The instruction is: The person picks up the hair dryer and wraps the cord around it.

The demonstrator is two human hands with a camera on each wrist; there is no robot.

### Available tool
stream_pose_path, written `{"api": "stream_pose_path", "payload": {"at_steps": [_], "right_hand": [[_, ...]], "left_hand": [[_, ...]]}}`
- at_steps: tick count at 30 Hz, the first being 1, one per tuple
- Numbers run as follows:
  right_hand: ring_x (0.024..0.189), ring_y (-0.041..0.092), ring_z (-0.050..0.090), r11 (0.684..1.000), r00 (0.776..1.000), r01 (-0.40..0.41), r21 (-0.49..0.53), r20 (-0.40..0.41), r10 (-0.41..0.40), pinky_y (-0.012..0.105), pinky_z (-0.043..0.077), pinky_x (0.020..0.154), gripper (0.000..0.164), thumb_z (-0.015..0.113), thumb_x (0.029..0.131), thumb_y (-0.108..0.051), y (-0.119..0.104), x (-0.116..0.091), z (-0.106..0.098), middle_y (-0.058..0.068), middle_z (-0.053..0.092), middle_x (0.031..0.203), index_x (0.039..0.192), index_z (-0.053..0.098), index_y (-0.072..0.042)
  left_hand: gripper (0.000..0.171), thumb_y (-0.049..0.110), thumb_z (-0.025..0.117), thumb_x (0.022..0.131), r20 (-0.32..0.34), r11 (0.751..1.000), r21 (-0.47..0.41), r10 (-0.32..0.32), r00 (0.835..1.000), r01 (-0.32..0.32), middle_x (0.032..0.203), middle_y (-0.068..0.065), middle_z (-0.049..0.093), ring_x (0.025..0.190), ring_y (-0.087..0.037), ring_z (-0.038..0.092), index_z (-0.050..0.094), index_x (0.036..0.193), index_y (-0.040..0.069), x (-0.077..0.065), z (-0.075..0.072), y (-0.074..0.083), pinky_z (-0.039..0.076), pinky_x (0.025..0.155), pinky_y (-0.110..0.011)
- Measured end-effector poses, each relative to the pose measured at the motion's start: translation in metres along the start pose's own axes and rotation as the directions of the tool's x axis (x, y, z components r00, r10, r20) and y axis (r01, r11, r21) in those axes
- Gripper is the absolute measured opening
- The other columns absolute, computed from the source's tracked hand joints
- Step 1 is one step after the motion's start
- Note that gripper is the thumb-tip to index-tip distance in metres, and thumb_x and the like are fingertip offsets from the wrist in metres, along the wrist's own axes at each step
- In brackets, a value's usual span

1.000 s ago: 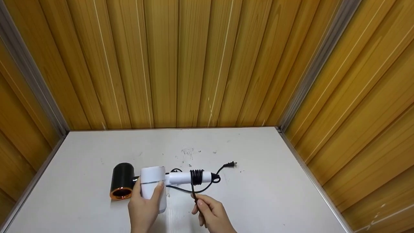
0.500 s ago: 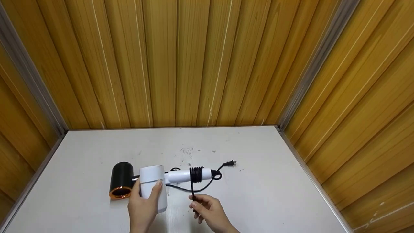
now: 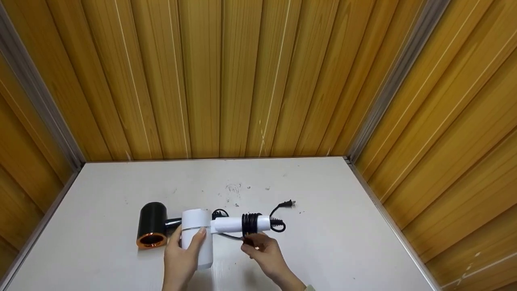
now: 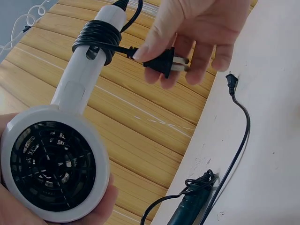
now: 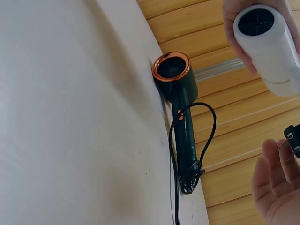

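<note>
My left hand (image 3: 179,256) grips the barrel of a white hair dryer (image 3: 202,252), held up off the table with its handle pointing right. A black cord (image 4: 96,37) is wound several turns around that handle. In the left wrist view, the cord's black plug (image 4: 159,62) is pinched between the thumb and fingers of my right hand (image 4: 206,28), just beside the coils. Behind, on the table, lies a dark green hair dryer (image 3: 152,220) with a copper-coloured rim. The white dryer hides part of its handle in the head view.
The green dryer's cord ends in a second plug (image 3: 287,203) lying on the white table (image 3: 331,242). Wood-patterned panel walls (image 3: 234,81) enclose the table's back and sides.
My right hand has moved up close to the coils, and the stretch of cord hanging from them has shortened. The white dryer has shifted slightly right. The green dryer has stayed put.
</note>
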State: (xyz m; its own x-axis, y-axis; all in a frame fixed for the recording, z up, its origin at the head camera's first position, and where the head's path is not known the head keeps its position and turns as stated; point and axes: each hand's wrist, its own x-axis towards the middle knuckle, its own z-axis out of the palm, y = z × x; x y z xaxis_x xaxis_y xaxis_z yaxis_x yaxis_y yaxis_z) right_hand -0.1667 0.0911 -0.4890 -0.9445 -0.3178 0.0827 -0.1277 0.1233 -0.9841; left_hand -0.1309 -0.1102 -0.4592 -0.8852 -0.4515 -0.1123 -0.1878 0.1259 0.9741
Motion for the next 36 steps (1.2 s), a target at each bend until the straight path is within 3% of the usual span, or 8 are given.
{"api": "stream_pose_path", "payload": {"at_steps": [7,10,16,22,28,31,34,36], "right_hand": [[0.085,0.008,0.054,0.997,0.996,-0.033,-0.071,-0.083,0.027,0.023,0.046,0.076,0.041,0.071,0.076,-0.023,0.024,0.011,-0.01,0.004,0.062,0.099,0.111,0.058,-0.008],[0.074,0.009,0.058,0.992,0.996,-0.073,-0.102,-0.051,0.068,0.025,0.049,0.063,0.044,0.071,0.076,-0.028,0.025,0.011,-0.013,0.005,0.065,0.091,0.113,0.055,-0.008],[0.075,0.014,0.063,0.989,0.993,0.021,0.147,0.112,-0.038,0.032,0.053,0.058,0.042,0.066,0.078,-0.015,0.006,0.005,-0.016,0.005,0.066,0.091,0.111,0.053,0.008],[0.082,0.018,0.064,0.909,0.944,-0.018,0.416,0.307,-0.122,0.027,0.052,0.064,0.056,0.06,0.083,-0.01,-0.019,-0.006,-0.023,0.004,0.06,0.107,0.121,0.035,0.021],[0.089,0.014,0.063,0.942,0.941,-0.117,0.315,0.34,0.003,0.024,0.05,0.071,0.05,0.053,0.087,-0.004,0.003,-0.01,-0.033,0.007,0.065,0.104,0.131,0.035,0.009],[0.094,0.015,0.061,0.918,0.931,-0.191,0.346,0.361,0.057,0.026,0.048,0.081,0.054,0.049,0.089,-0.006,0.017,-0.012,-0.037,0.008,0.065,0.104,0.139,0.027,0.0],[0.1,0.018,0.06,0.863,0.905,-0.273,0.424,0.418,0.081,0.029,0.047,0.085,0.054,0.046,0.091,-0.006,0.017,-0.018,-0.038,0.014,0.062,0.11,0.138,0.023,0.005],[0.102,0.019,0.059,0.866,0.895,-0.282,0.413,0.438,0.083,0.028,0.047,0.085,0.049,0.045,0.091,-0.007,0.015,-0.023,-0.037,0.018,0.058,0.116,0.134,0.029,0.01]], "left_hand": [[0.076,0.047,0.065,0.077,0.08,0.999,-0.032,-0.021,0.997,0.024,0.101,-0.022,0.056,0.078,-0.024,0.057,0.039,0.132,0.002,-0.002,0.002,-0.002,0.05,0.058,-0.033],[0.072,0.044,0.066,0.077,0.099,0.999,-0.036,-0.019,0.995,0.023,0.098,-0.022,0.057,0.077,-0.024,0.058,0.041,0.131,0.003,-0.002,0.002,-0.004,0.05,0.058,-0.033],[0.071,0.04,0.066,0.079,0.176,0.999,-0.04,-0.022,0.984,0.029,0.097,-0.02,0.058,0.077,-0.023,0.058,0.04,0.131,0.001,-0.004,0.0,-0.007,0.05,0.059,-0.035],[0.067,0.035,0.064,0.082,0.314,0.999,-0.035,0.025,0.949,-0.014,0.098,-0.019,0.059,0.073,-0.021,0.059,0.039,0.132,-0.001,0.0,-0.006,-0.015,0.05,0.059,-0.035],[0.066,0.035,0.064,0.082,0.418,0.997,0.046,0.033,0.908,-0.058,0.099,-0.017,0.059,0.074,-0.02,0.058,0.038,0.132,0.0,0.005,-0.015,-0.027,0.05,0.06,-0.034],[0.068,0.034,0.064,0.081,0.466,0.995,0.057,0.042,0.884,-0.077,0.103,-0.018,0.058,0.076,-0.02,0.058,0.038,0.133,0.0,0.007,-0.016,-0.028,0.05,0.06,-0.034],[0.069,0.034,0.066,0.079,0.498,0.993,0.061,0.058,0.865,-0.101,0.106,-0.018,0.058,0.077,-0.02,0.058,0.039,0.133,0.0,0.007,-0.017,-0.027,0.05,0.061,-0.034],[0.069,0.033,0.068,0.077,0.505,0.99,0.067,0.074,0.86,-0.124,0.105,-0.017,0.058,0.077,-0.02,0.058,0.041,0.132,0.002,0.007,-0.018,-0.026,0.049,0.06,-0.034]]}}
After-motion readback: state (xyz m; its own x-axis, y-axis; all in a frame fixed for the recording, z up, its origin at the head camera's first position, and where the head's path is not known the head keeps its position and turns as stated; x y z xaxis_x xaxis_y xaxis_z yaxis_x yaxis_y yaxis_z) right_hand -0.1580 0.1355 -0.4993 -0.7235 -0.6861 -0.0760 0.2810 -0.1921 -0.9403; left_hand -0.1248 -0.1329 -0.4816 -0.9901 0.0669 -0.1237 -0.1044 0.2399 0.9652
